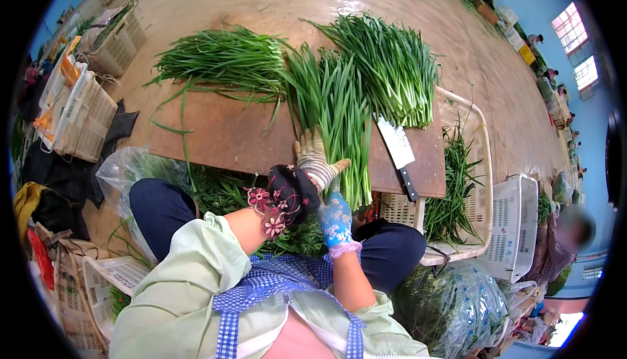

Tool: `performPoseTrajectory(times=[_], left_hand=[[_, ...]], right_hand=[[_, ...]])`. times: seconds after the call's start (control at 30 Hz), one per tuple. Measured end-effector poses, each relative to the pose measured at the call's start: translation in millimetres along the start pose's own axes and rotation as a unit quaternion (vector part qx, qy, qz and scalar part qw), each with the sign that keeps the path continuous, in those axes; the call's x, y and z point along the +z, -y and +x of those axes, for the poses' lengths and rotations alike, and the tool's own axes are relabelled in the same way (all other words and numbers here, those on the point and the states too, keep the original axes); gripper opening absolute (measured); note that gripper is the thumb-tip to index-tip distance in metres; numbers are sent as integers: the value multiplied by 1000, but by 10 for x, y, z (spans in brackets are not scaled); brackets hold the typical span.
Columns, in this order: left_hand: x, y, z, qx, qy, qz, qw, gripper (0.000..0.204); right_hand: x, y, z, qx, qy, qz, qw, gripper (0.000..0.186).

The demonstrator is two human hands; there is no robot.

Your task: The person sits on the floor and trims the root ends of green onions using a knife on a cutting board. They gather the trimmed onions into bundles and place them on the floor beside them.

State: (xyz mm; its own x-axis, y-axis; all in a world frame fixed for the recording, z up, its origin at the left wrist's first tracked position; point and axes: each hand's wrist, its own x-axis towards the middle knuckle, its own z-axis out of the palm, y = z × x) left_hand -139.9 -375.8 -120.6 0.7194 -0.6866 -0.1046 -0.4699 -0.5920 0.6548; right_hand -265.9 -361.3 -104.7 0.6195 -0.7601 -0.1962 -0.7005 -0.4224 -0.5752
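Note:
My left hand point(317, 160), in a striped glove with a dark floral cuff, lies on a long bundle of flat-leaved greens point(333, 104), fingers stretched out, thumb apart. My right hand point(334, 218), in a blue floral glove, is just below it at the stem ends, its fingers mostly hidden. The bundle lies on a brown board point(241, 130) above my knees. Another bunch of greens point(222, 65) is at the board's back left, a thicker one point(385, 65) at back right. A cleaver point(398, 150) with a black handle lies right of the middle bundle.
A crate of loose greens point(484, 183) stands right of the board, beside a white crate point(509, 241). Stacked crates point(85, 121) stand at left on the concrete floor point(261, 0). A filled plastic bag point(457, 303) is at lower right. Another person point(548, 248) sits at far right.

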Motion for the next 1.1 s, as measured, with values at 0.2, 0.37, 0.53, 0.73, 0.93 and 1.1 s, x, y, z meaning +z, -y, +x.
performPoseTrajectory(times=[0.2,0.37,0.53,0.73,0.93,1.1], left_hand=[[70,-48,96,22,-8,28,999,111],[207,-93,128,60,-62,17,996,107],[196,-215,145,45,-42,22,998,96],[-16,-108,145,37,15,-25,999,98],[169,245,245,62,-54,33,996,97],[-214,235,49,63,55,7,996,94]], right_hand=[[-649,129,-175,-63,-108,-65,990,36],[-726,-290,494,-114,-178,-50,976,56],[-246,-429,661,-73,-148,16,986,53],[-601,-349,639,-63,-80,-89,991,64],[-832,1120,891,-323,-151,-202,912,76],[-238,1955,1931,-401,-97,-256,874,88]])
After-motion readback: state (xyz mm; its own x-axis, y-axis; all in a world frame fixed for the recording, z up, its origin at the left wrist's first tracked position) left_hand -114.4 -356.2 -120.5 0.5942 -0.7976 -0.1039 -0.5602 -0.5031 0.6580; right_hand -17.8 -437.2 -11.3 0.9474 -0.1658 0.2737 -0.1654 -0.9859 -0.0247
